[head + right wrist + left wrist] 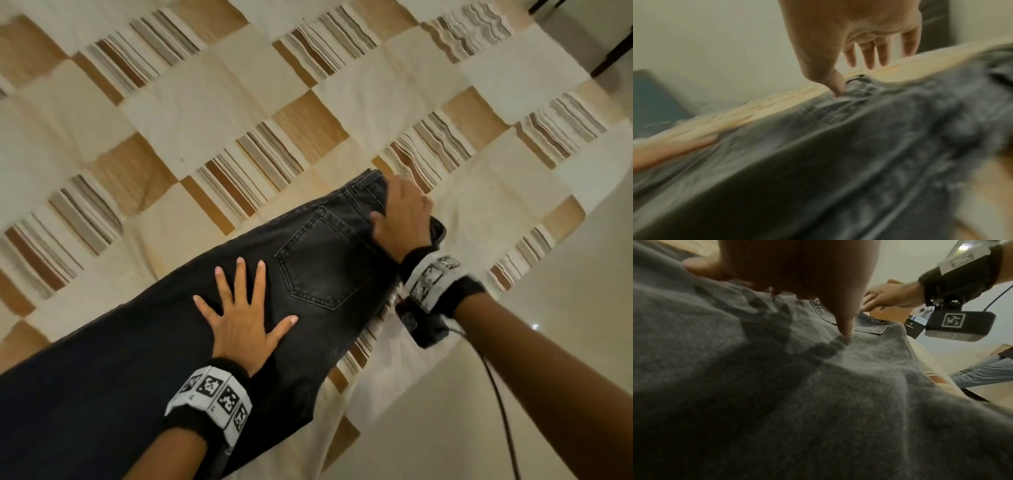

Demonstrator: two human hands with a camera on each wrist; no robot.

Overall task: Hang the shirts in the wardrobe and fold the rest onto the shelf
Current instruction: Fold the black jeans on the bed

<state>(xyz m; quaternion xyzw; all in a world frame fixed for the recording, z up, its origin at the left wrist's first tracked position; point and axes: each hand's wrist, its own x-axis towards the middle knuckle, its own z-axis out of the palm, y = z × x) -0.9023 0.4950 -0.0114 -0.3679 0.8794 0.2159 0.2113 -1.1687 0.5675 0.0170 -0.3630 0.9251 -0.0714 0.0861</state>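
Two hands are working one pair of dark grey jeans (154,359), which is lying stretched across the patchwork bedspread (205,102) on the bed, running from the near left toward the far right, with the back pocket (322,253) facing up. You are pressing your left hand (239,315) flat on the denim just below that pocket, the grip wide, fingers spread and straight, palm down; in the left wrist view the left hand (797,272) is casting a splayed shadow on the cloth and one fingertip is touching the fabric near the pocket seam. You are laying your right hand (402,219) over the waistband at the far right end of the jeans, close to the bed's edge, with the thumb resting toward the pocket side. In the right wrist view, which is blurred, the right hand (849,40) is hanging with fingers fairly straight and the thumb tip is pressing into the bunched waistband, so the grip is reading as loose rather than clenched around the cloth. Both wrists are wearing black bands with printed markers, and a dark cable (496,394) is trailing from the right wrist camera toward the near right. Pale floor (565,342) is showing beyond the bed's right edge.
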